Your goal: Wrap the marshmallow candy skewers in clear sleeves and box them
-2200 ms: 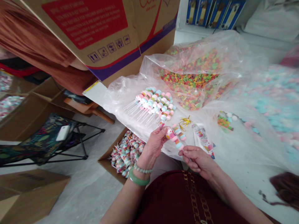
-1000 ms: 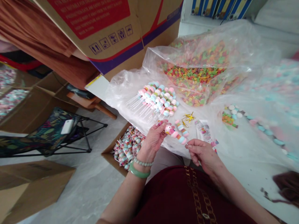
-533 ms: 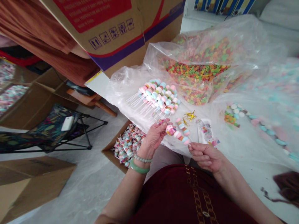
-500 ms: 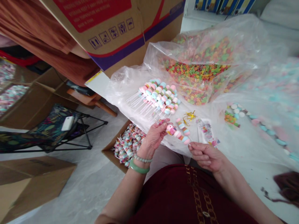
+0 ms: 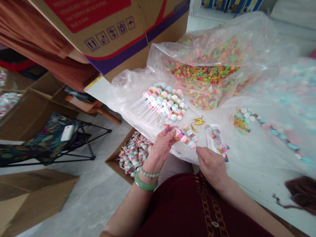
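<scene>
My left hand [image 5: 165,142] is closed around one end of a marshmallow candy skewer [image 5: 184,138], which seems to be inside a clear printed wrapper. Just past the skewer's other end, my right hand [image 5: 211,166] is closed with its fingers curled in; whether anything is in them is hidden. Another marshmallow skewer [image 5: 189,130] lies on the plastic sheet right behind the held one. Gold twist ties [image 5: 197,121] lie beyond it, and printed clear wrappers [image 5: 214,136] rest behind my right hand. A pile of marshmallow skewers [image 5: 165,100] with white sticks lies farther back.
Left of my lap, a carton [image 5: 123,148] holds many wrapped skewers. A large bag of coloured candy rings [image 5: 204,74] and a big printed carton [image 5: 118,42] stand at the back. Marshmallows [image 5: 274,131] lie under plastic at right. A folding chair [image 5: 49,138] stands left; a person's sleeve [image 5: 41,33] shows behind.
My right hand has curled from extended fingers into a tighter fist, staying near the skewer's end. The held skewer has turned slightly in my left hand. The view has shifted a little.
</scene>
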The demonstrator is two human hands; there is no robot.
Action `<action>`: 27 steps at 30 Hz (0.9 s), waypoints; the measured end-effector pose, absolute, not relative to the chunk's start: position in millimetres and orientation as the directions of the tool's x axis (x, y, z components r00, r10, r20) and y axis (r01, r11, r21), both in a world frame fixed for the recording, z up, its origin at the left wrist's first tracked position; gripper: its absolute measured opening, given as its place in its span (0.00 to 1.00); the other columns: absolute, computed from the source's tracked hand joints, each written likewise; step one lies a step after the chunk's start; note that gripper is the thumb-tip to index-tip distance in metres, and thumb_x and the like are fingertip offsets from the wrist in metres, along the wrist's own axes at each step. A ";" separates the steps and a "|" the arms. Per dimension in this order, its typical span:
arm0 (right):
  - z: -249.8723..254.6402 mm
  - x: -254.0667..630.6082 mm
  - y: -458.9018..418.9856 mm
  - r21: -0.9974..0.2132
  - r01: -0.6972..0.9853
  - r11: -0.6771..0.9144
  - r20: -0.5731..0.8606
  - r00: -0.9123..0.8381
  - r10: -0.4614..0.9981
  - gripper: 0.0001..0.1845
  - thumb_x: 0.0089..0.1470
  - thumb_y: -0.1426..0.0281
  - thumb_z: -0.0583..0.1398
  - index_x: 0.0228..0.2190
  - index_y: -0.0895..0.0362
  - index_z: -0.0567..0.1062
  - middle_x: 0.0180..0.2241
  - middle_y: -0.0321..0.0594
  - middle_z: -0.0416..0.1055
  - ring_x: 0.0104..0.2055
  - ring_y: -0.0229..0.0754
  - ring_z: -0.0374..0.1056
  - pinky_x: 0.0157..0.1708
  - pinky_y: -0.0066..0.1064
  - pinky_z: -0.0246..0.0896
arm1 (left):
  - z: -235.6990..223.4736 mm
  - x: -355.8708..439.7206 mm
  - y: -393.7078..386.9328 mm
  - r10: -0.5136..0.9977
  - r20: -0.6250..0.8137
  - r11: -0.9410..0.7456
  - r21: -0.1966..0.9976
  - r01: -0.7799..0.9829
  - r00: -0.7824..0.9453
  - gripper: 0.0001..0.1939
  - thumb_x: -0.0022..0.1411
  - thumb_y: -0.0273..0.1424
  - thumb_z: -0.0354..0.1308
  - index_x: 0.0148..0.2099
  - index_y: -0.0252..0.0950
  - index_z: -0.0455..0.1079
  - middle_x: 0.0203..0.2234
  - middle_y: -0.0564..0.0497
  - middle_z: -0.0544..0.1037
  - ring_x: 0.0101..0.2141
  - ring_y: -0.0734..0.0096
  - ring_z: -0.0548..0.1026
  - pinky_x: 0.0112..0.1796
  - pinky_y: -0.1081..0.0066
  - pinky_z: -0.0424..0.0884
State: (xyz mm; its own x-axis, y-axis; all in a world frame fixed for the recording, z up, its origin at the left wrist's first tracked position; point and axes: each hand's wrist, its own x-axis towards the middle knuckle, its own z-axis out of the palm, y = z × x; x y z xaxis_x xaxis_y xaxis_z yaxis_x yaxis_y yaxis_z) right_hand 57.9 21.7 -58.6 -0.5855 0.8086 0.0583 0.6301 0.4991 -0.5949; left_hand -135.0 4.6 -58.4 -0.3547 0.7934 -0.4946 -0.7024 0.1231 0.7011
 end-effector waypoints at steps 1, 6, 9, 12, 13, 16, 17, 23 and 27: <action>-60.5 59.3 19.5 -0.500 0.625 0.599 0.120 -0.636 0.763 0.14 0.57 0.75 0.50 0.28 0.57 0.73 0.24 0.41 0.68 0.28 0.39 0.63 0.28 0.30 0.49 | -59.4 -135.6 4.2 0.790 -0.507 0.134 0.691 -0.710 -0.345 0.15 0.45 0.30 0.70 0.36 0.30 0.74 0.28 0.51 0.75 0.30 0.72 0.74 0.33 0.73 0.71; -63.8 55.0 14.6 -0.441 0.615 0.654 0.116 -0.684 0.721 0.14 0.57 0.77 0.49 0.29 0.58 0.73 0.24 0.42 0.68 0.28 0.40 0.62 0.28 0.31 0.48 | -61.1 -135.2 3.5 0.785 -0.506 0.132 0.700 -0.702 -0.357 0.15 0.45 0.31 0.69 0.36 0.31 0.73 0.29 0.51 0.75 0.31 0.70 0.76 0.32 0.73 0.72; -59.7 43.9 17.8 -0.699 0.604 0.383 -0.047 -0.574 0.818 0.11 0.57 0.72 0.52 0.28 0.56 0.72 0.23 0.38 0.68 0.27 0.39 0.64 0.27 0.29 0.50 | -58.3 -131.8 4.0 0.807 -0.485 0.132 0.705 -0.697 -0.338 0.15 0.46 0.32 0.69 0.36 0.31 0.72 0.29 0.51 0.75 0.31 0.69 0.76 0.32 0.74 0.72; -56.2 34.8 23.1 -0.883 0.421 -0.206 -0.404 -0.460 0.791 0.07 0.53 0.66 0.55 0.28 0.55 0.71 0.18 0.32 0.63 0.18 0.34 0.58 0.18 0.26 0.48 | -57.4 -129.4 3.9 0.823 -0.491 0.149 0.670 -0.727 -0.284 0.13 0.47 0.32 0.68 0.34 0.30 0.71 0.28 0.50 0.76 0.31 0.69 0.76 0.34 0.73 0.73; -55.9 33.5 25.0 -0.856 0.316 -0.409 -0.515 -0.464 0.720 0.07 0.50 0.65 0.56 0.28 0.55 0.70 0.17 0.30 0.62 0.15 0.33 0.55 0.15 0.25 0.44 | -58.4 -129.4 3.9 0.822 -0.501 0.151 0.650 -0.745 -0.271 0.12 0.49 0.32 0.68 0.33 0.30 0.71 0.28 0.49 0.76 0.32 0.69 0.76 0.34 0.73 0.73; -56.7 34.8 29.9 -0.636 0.087 -0.766 -0.672 -0.550 0.496 0.11 0.42 0.64 0.62 0.28 0.56 0.67 0.14 0.26 0.59 0.11 0.28 0.47 0.11 0.22 0.33 | -65.2 -132.4 4.0 0.802 -0.519 0.095 0.600 -0.795 -0.296 0.09 0.51 0.30 0.66 0.34 0.32 0.71 0.28 0.50 0.76 0.31 0.69 0.76 0.34 0.72 0.74; -57.3 36.2 31.2 -0.586 0.059 -0.808 -0.689 -0.561 0.459 0.13 0.40 0.65 0.64 0.28 0.57 0.67 0.14 0.26 0.59 0.11 0.27 0.46 0.10 0.22 0.32 | -67.9 -134.2 4.3 0.793 -0.519 0.065 0.591 -0.804 -0.318 0.09 0.51 0.28 0.65 0.36 0.32 0.71 0.29 0.51 0.76 0.31 0.70 0.76 0.34 0.72 0.74; -59.7 38.6 34.2 -0.580 0.040 -0.814 -0.692 -0.552 0.465 0.14 0.38 0.66 0.65 0.27 0.58 0.68 0.14 0.27 0.62 0.10 0.27 0.48 0.09 0.20 0.34 | -73.0 -139.8 7.1 0.802 -0.506 0.055 0.592 -0.804 -0.317 0.12 0.49 0.24 0.66 0.38 0.33 0.72 0.31 0.51 0.77 0.32 0.73 0.75 0.35 0.74 0.73; -59.3 34.5 32.0 -0.651 0.083 -0.755 -0.676 -0.517 0.526 0.14 0.41 0.63 0.65 0.27 0.57 0.68 0.14 0.27 0.64 0.09 0.27 0.49 0.08 0.20 0.35 | -64.1 -130.7 8.7 0.821 -0.459 0.078 0.678 -0.731 -0.339 0.14 0.46 0.27 0.68 0.37 0.32 0.73 0.31 0.51 0.77 0.33 0.72 0.76 0.36 0.74 0.72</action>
